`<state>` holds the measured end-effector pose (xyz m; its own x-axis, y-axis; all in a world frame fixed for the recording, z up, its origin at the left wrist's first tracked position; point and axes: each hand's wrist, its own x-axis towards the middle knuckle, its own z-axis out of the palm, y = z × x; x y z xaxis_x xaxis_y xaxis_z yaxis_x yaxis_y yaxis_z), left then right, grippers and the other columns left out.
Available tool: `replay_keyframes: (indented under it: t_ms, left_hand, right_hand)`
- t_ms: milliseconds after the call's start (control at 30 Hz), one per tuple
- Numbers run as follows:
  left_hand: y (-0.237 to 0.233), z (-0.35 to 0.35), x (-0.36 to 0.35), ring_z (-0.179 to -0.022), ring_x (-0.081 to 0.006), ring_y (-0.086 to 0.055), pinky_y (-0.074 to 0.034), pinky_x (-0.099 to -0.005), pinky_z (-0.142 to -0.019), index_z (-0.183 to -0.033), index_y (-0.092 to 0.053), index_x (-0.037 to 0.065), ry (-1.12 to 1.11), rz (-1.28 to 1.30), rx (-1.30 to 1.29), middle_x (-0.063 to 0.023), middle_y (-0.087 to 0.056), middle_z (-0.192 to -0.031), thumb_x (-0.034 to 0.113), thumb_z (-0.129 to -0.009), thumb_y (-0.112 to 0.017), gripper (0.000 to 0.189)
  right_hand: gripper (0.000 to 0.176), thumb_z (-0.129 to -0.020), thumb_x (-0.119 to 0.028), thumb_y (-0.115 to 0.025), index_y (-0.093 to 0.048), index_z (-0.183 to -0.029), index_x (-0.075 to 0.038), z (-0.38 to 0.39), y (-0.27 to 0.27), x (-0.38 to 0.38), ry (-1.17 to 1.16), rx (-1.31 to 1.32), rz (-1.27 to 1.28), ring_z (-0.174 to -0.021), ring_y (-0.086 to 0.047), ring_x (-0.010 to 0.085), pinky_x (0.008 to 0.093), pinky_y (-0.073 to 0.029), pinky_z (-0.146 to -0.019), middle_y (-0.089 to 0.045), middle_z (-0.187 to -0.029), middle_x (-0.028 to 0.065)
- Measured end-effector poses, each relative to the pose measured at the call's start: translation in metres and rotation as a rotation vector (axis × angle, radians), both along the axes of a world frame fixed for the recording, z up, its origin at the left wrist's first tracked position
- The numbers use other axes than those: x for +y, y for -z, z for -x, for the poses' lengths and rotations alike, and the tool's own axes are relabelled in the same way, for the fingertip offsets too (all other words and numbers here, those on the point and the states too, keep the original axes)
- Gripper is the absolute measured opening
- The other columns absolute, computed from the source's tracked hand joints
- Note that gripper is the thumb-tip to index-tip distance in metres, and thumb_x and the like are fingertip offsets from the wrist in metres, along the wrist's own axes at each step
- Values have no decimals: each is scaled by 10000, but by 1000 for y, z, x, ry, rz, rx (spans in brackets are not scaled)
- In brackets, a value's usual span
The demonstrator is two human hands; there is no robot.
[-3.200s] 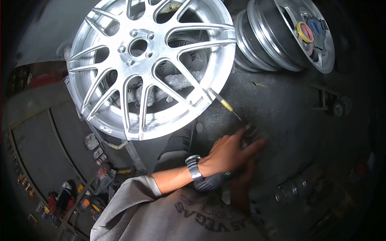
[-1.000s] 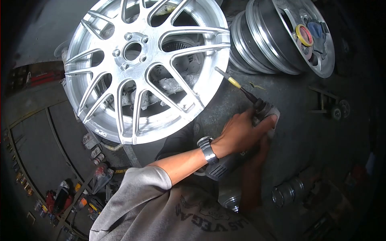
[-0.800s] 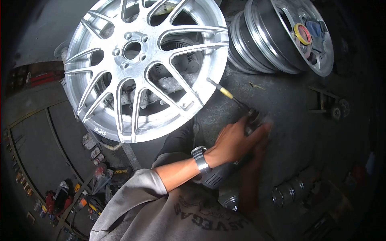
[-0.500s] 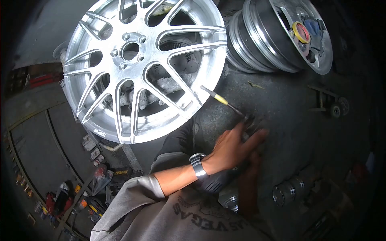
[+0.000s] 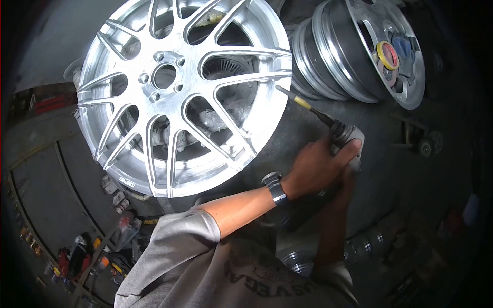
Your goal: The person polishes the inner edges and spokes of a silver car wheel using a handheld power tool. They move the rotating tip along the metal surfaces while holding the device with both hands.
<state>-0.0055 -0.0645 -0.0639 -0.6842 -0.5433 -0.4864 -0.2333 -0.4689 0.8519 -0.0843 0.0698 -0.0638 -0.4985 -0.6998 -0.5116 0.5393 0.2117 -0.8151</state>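
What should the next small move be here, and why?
Probably a slight shift of the tool to bring its tip lightly onto the rim. The tip overlaps the rim's outer edge in this view, though I can't tell whether they touch, and the left hand has its grip near the tool's head, able to steer.

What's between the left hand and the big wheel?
The tool's black neck and yellow-banded shaft, pointing from the left hand toward the big wheel. Head view; tip contact unclear.
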Motion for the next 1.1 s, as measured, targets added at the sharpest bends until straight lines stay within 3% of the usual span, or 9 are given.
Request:
replay_keyframes:
  t_ms: [167, 233, 600, 733, 833, 900, 933, 1000, 1100]
  left_hand:
    - [-7, 7, -15, -1052, -397, -728, -527, -442, -944, -1309, -656, -69, 58, -110, 51, -272, -744, -1050, 658, -984, -606, 797]
    - [1, 11, -5, -1057, -394, -726, -527, -449, -944, -1321, -642, -81, -65, -16, 46, -276, -744, -1057, 640, -988, -611, 794]
    - [-13, -6, 43, -1127, -407, -723, -538, -445, -953, -1335, -640, -57, -257, -6, -130, -286, -744, -1122, 533, -1013, -655, 672]
    - [-10, 12, 43, -1082, -380, -747, -552, -423, -921, -1350, -635, -51, -268, 8, -91, -277, -750, -1118, 498, -1027, -653, 637]
    - [-3, 34, 35, -1067, -389, -744, -547, -430, -917, -1328, -651, -46, -373, 52, -34, -272, -751, -1102, 543, -1018, -640, 666]
    - [-6, 42, 19, -1061, -390, -742, -545, -434, -919, -1322, -654, -48, -338, -4, -39, -268, -752, -1094, 579, -1008, -629, 702]
    - [-7, 45, 12, -1055, -391, -741, -542, -438, -921, -1316, -657, -50, -283, -55, -46, -264, -752, -1086, 614, -998, -618, 737]
    - [-4, 51, 3, -1050, -393, -739, -539, -442, -926, -1296, -667, -54, -296, -53, -25, -260, -752, -1077, 643, -984, -612, 765]
    - [-1, 56, -8, -1032, -385, -739, -537, -438, -926, -1252, -687, -59, -272, -59, -22, -252, -753, -1060, 671, -965, -613, 788]
  right_hand:
    - [625, -1096, -445, -486, -485, -1495, 36, 19, 1, -9, -47, 81, -10, -1287, -607, 246, 413, -483, -1085, -594, -1416, 158]
    - [630, -1092, -447, -496, -493, -1488, 43, 25, 6, -5, -75, 130, -26, -1286, -609, 245, 410, -487, -1081, -598, -1411, 162]
    - [648, -993, -203, -633, -428, -1559, 35, 35, 15, 31, -275, 211, -94, -1409, -546, 273, 400, -450, -1165, -540, -1527, 164]
    - [649, -994, -182, -636, -416, -1564, 34, 62, 27, 32, -279, 30, -16, -1410, -547, 270, 401, -466, -1151, -540, -1531, 160]
    - [657, -982, -200, -644, -423, -1556, 31, 74, 7, 10, -339, 349, -155, -1399, -555, 263, 398, -475, -1140, -548, -1512, 157]
    - [579, -1134, -339, -383, -373, -1598, 8, 98, 12, 11, -601, 443, -222, -1400, -530, 249, 400, -421, -1159, -518, -1544, 141]
    - [579, -1134, -339, -383, -373, -1598, 8, 102, 13, 7, -614, 448, -219, -1400, -530, 249, 400, -421, -1159, -518, -1544, 141]
    - [647, -1096, -426, -426, -417, -1569, 15, 102, 14, -11, -272, 180, -131, -1375, -551, 247, 398, -444, -1118, -549, -1511, 139]
    - [704, -1057, -496, -465, -466, -1530, 25, 96, -2, -41, -310, 128, -26, -1357, -567, 252, 407, -453, -1102, -571, -1484, 140]
